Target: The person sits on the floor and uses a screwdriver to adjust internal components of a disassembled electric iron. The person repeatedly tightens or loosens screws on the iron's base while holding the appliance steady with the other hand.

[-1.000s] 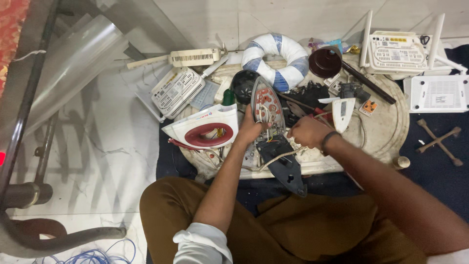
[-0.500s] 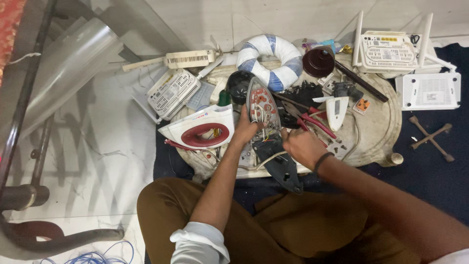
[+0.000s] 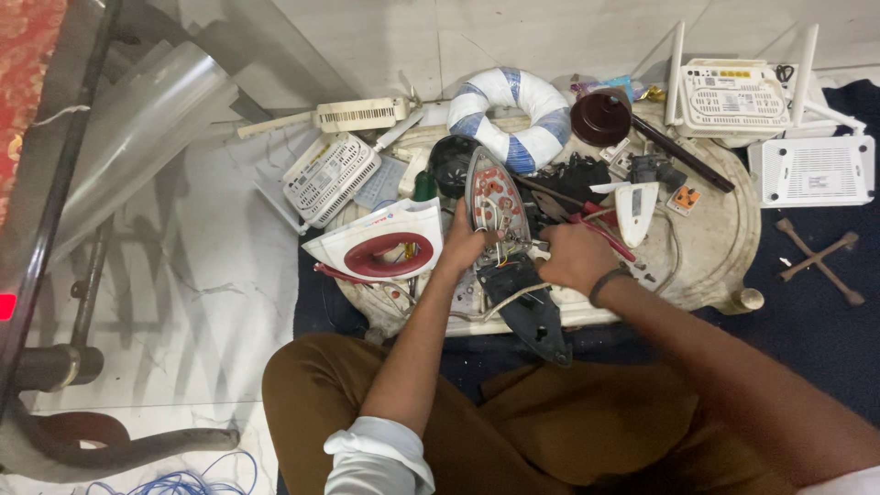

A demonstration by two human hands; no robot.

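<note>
While the left hand (image 3: pixel 463 246) grasps the edge of the opened iron soleplate (image 3: pixel 495 203) on the round tray (image 3: pixel 733 229), the right hand (image 3: pixel 573 258) pinches something small at its wiring, a repair step likely calling for fine, steady fingertip work next.

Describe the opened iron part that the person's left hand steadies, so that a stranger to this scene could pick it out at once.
Start at the round pale tray on the floor before the seated person. Near its middle, just below the blue-and-white ring, the left hand steadies a pointed metal iron base. Unlike the red-and-white iron cover beside it, its top is bare, with small parts and wires exposed.
</note>
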